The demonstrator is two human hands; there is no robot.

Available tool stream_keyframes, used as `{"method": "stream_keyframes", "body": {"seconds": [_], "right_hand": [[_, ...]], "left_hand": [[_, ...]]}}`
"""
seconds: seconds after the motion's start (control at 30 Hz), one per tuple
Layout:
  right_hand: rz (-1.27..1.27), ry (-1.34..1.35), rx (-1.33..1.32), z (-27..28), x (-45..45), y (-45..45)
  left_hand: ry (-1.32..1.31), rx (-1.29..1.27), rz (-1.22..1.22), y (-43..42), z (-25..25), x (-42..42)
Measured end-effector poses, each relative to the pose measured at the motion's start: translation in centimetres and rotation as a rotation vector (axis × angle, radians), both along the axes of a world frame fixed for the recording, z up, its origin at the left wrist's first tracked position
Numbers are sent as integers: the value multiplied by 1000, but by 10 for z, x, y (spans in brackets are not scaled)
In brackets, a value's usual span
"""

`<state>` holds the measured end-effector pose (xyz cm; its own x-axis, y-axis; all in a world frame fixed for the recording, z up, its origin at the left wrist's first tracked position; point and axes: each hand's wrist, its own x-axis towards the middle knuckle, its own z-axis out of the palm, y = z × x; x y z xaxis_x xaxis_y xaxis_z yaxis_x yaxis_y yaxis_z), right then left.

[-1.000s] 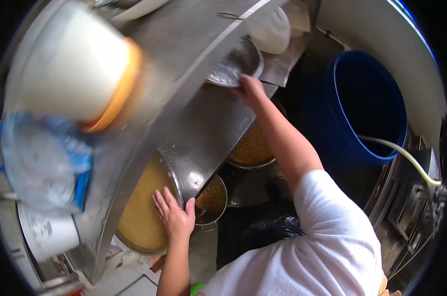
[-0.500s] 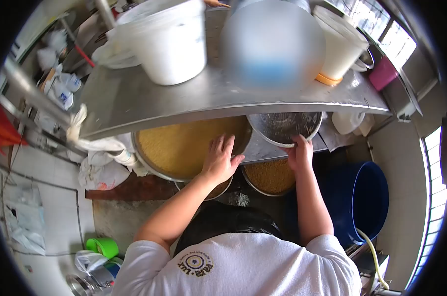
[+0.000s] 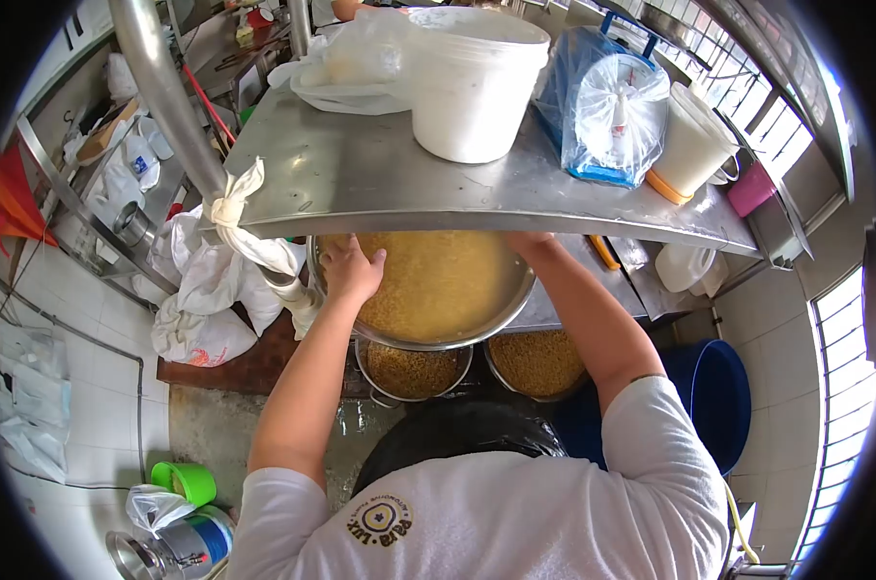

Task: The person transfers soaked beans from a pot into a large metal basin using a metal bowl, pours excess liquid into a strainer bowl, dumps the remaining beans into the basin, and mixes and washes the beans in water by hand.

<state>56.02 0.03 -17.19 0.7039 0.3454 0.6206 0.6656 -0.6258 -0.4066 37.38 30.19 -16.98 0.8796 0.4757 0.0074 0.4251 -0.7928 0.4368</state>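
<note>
A wide metal basin (image 3: 428, 344) holds yellowish grains under cloudy liquid (image 3: 438, 285); the steel shelf covers its far part. My left hand (image 3: 353, 273) is over the basin's left side, with thumb and fingers apart and nothing seen in it. At the basin's far right side is my right hand (image 3: 528, 241), whose fingers are hidden by the shelf edge, so what it holds, if anything, does not show. Below the basin's near rim stand two pots of brownish grains, a left pot (image 3: 414, 372) and a right pot (image 3: 535, 364).
The steel shelf (image 3: 380, 193) overhangs the basin. On it stand a white bucket (image 3: 477, 87), a plastic-wrapped scale (image 3: 617, 121) and a tub (image 3: 689, 145). A blue barrel (image 3: 718, 396) is at right; white sacks (image 3: 206, 324) lie at left. Another person's arm (image 3: 349, 8) shows at the back.
My left hand has moved from the basin's right side to its left. My right hand has gone forward under the shelf edge; the metal strainer it held is out of sight. The view has shifted.
</note>
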Motion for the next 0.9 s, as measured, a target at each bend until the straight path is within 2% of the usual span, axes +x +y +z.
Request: {"method": "stream_keyframes", "body": {"seconds": [0.07, 0.13, 0.2, 0.27, 0.3, 0.37, 0.5, 0.57, 0.63, 0.87, 0.9], "right_hand": [[-165, 286, -285, 56, -56, 24], [-173, 269, -383, 20, -40, 25], [-183, 256, -480, -2, -31, 21], [-188, 250, -334, -7, -33, 17], [-195, 257, -335, -8, -33, 16], [-188, 439, -314, -6, -34, 15], [-322, 448, -248, -38, -22, 9], [-463, 799, -250, -36, -24, 8], [-472, 826, -210, -42, -25, 4], [-381, 1175, 462, -77, -46, 18], [-375, 1201, 509, -82, -49, 21]], "left_hand": [[6, -13, 9, 11, -15, 6], [142, -32, 3, 17, -23, 13], [167, -56, -17, 20, -28, 17], [194, -77, -45, 21, -31, 20], [212, -86, -36, 22, -32, 22], [237, -93, -35, 24, -36, 26], [225, -251, -22, 23, -42, 31], [207, -286, 10, 23, -56, 38], [92, -397, 35, 24, -69, 46], [39, -609, 44, 12, -71, 56], [38, -730, 111, 6, -69, 56]]}}
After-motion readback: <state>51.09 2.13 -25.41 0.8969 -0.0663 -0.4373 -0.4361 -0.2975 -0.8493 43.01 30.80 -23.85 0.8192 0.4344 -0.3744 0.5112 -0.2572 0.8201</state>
